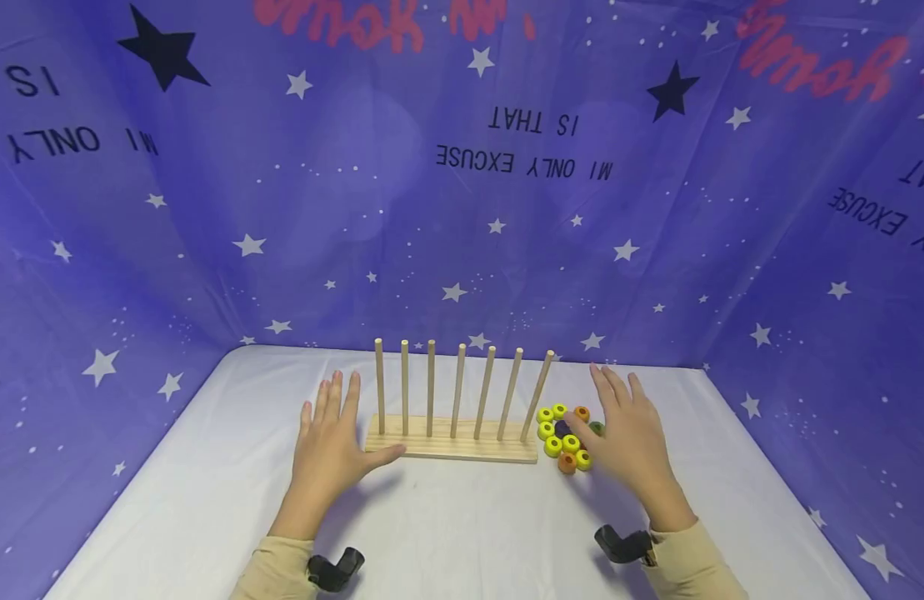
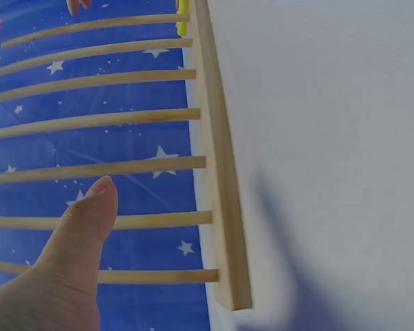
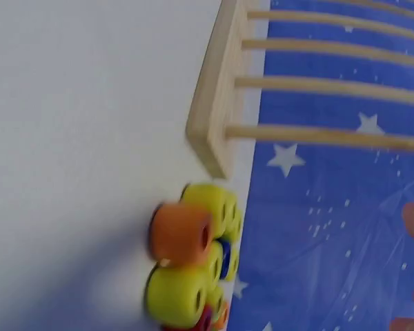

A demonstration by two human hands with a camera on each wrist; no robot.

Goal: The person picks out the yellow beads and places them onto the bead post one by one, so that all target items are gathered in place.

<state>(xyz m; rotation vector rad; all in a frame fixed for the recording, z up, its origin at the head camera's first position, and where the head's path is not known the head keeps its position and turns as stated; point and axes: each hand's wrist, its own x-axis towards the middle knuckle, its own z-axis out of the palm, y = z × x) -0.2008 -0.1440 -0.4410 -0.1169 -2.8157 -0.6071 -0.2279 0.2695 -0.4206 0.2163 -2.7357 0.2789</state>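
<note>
We see a smooth, matt wooden rack (image 1: pixel 462 450), glossy beads (image 1: pixel 571 443), a matt, cloth-covered worktop (image 1: pixel 462 525) and a faintly shiny cloth backdrop (image 1: pixel 402 208).

So you've got the peg rack (image 1: pixel 456 451) on the table (image 1: pixel 462 533) between your left hand (image 1: pixel 330 450) and the beads (image 1: pixel 570 450), which bunch just right of it, probably partly under your right hand (image 1: pixel 632 437), with the backdrop (image 1: pixel 402 250) behind everything.

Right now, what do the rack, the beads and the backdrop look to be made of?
Rack: bare, smooth-looking wood, with pale grain lines. Beads: painted wood or plastic, can't tell which; bright, even colours. Backdrop: probably thin printed cloth or sheeting, hanging in soft creases.
</note>
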